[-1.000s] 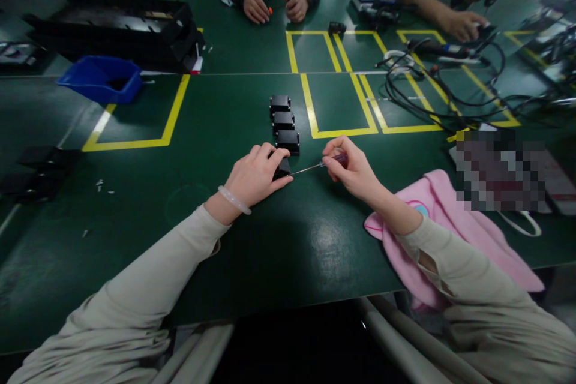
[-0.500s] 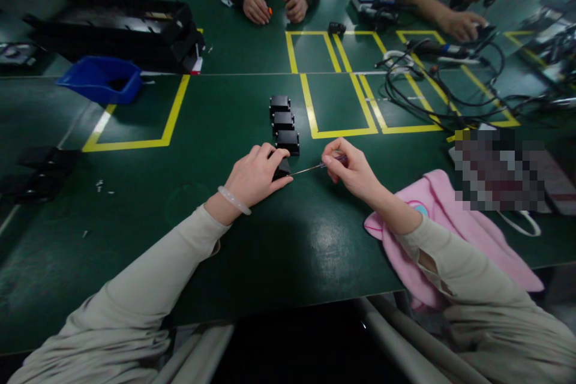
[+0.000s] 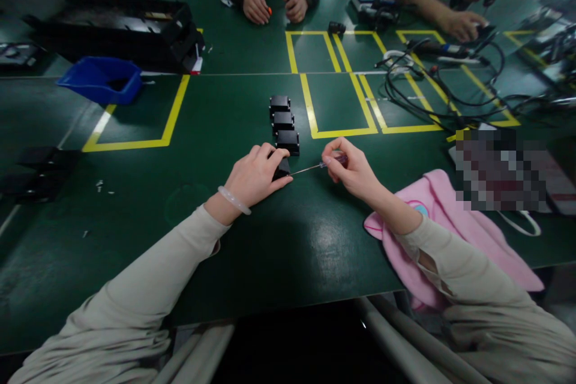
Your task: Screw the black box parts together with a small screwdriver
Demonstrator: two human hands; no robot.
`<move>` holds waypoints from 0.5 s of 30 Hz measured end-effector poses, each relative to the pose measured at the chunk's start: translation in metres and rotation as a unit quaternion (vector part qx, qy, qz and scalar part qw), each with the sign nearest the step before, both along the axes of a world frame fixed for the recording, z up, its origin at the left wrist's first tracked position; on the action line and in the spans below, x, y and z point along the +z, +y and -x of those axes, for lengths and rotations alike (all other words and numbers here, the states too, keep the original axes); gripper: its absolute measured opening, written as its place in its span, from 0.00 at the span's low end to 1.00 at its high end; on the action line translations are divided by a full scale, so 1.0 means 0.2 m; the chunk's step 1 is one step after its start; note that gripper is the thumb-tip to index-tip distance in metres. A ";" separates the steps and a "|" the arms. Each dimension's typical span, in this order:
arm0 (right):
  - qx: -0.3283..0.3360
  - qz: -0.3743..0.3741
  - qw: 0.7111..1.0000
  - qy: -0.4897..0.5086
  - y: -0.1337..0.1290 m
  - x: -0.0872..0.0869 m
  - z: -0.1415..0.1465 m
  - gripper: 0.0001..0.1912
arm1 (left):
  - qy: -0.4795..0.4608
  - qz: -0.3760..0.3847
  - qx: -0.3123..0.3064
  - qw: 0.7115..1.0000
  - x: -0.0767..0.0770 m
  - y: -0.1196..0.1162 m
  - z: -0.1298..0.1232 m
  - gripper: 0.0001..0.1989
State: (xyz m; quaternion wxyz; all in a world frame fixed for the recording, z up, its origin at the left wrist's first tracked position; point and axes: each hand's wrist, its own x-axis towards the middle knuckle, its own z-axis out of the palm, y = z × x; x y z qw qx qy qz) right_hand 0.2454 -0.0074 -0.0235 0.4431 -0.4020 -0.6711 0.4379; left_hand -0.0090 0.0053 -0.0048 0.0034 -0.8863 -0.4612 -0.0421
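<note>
My left hand [image 3: 256, 175] is closed around a small black box-shaped part [image 3: 282, 169], pressing it to the green table; the fingers hide much of it. A screwdriver [image 3: 333, 162] with a see-through purplish handle is pinched in my right hand [image 3: 348, 165]. Its thin shaft runs left, nearly level, and the tip meets the right side of the held part by my left thumb. Just beyond, three similar black parts [image 3: 283, 120] with small bright screws at their sides stand in a row leading away from me.
Small loose screws [image 3: 99, 185] lie at left, near more black parts [image 3: 38, 174]. A blue bin [image 3: 103, 79] and black trays [image 3: 121, 33] stand at far left. A pink cloth [image 3: 454, 234] lies under my right forearm. Cables [image 3: 405, 96] sprawl at right. Co-workers' hands [image 3: 256, 8] rest opposite.
</note>
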 end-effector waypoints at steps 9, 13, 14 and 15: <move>0.003 0.008 1.000 0.001 0.00 0.00 0.00 0.11 | 0.007 -0.004 0.004 1.000 0.00 0.00 0.00 0.26; -0.009 -0.013 1.000 0.008 0.00 0.00 0.00 0.11 | 0.003 0.000 0.002 1.000 0.00 0.00 0.00 0.26; -0.009 -0.010 1.000 0.008 0.00 0.00 0.00 0.11 | 0.003 -0.001 0.001 1.000 0.00 0.00 0.00 0.26; -0.007 -0.005 1.000 0.008 0.00 0.00 0.00 0.12 | 0.004 -0.001 0.002 1.000 0.00 0.00 0.00 0.26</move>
